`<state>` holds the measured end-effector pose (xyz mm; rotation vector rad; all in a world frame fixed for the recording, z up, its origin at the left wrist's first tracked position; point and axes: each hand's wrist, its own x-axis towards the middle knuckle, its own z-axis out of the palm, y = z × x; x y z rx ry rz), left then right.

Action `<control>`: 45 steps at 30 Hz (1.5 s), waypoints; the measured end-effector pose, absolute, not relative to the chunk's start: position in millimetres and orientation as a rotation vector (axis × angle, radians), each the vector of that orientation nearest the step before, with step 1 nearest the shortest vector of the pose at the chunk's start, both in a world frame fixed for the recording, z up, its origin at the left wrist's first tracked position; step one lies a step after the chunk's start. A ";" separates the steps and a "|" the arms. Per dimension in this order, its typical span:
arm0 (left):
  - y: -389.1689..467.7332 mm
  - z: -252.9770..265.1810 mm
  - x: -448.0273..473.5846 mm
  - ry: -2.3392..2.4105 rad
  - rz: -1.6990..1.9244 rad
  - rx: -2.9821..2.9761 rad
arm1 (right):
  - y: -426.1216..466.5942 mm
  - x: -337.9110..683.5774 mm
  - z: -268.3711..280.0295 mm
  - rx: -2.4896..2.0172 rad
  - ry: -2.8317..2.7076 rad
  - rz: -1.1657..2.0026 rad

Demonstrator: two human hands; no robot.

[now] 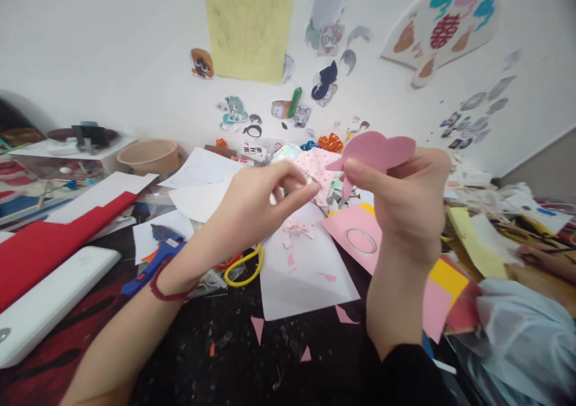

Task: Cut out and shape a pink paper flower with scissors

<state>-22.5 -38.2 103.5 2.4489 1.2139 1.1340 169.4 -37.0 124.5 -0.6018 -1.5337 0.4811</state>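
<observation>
A pink cut-out with rounded lobes (380, 151) is raised above the table, pinched between the thumb and fingers of my right hand (407, 196). My left hand (270, 196) hovers just left of it, apart from it. Its thumb and fingers are brought together, with a small whitish bit showing at the tips that I cannot identify. Below lies a white sheet (310, 298) with small pink scraps (297, 229) on it. Under my right wrist is a pink sheet (355, 247) with a pencilled oval. A yellow loop handle (245, 268) lies by my left forearm.
A blue glue gun (155, 265) rests behind my left wrist. To the left are a white oblong case (58, 301), red sheet (67, 232) and round tan bowl (148, 156). Another person's hand (546, 259) and pale sleeve (526, 340) are at right. Decorated wall (148, 52) rises behind.
</observation>
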 end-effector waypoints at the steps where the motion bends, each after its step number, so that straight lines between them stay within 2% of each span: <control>1: -37.8 95.7 -26.7 1.463 0.808 2.569 | -35.3 169.9 124.5 -0.576 -1.518 0.464; 2: -38.9 85.5 -30.7 1.676 0.426 2.661 | -34.1 170.2 124.5 -0.539 -1.504 0.457; 3: -41.3 73.4 -34.5 1.736 0.272 2.678 | -33.6 170.1 124.7 -0.499 -1.494 0.457; 6: -52.4 33.2 -43.6 1.812 0.073 2.677 | -37.1 169.1 125.7 -0.418 -1.482 0.452; 12: -64.1 -13.1 -51.7 1.910 0.013 2.699 | -55.6 173.3 128.9 -0.389 -1.449 0.355; 20: -64.9 -7.3 -47.6 1.850 0.071 2.699 | -64.5 180.2 131.2 -0.264 -1.406 0.341; 26: -83.3 48.5 -53.0 1.993 0.310 2.600 | -65.0 189.0 131.1 -0.265 -1.413 0.276; 29: -80.3 80.5 -51.5 1.984 0.983 2.381 | -65.4 187.6 131.6 -0.310 -1.390 0.284; 31: -69.2 94.6 -45.2 1.704 1.384 2.191 | -63.9 184.6 131.8 -0.333 -1.372 0.303; 33: -54.5 102.0 -33.7 1.284 1.630 2.059 | -60.2 181.5 131.7 -0.323 -1.370 0.305; 37: -37.6 107.6 -3.1 0.654 1.714 1.962 | -49.0 176.8 129.4 -0.313 -1.413 0.295; 40: -42.3 112.0 10.7 0.558 1.779 1.739 | -41.4 172.6 126.0 -0.347 -1.491 0.369; 45: -48.8 114.4 4.6 0.534 1.788 1.760 | -34.8 162.2 121.6 -0.442 -1.528 0.418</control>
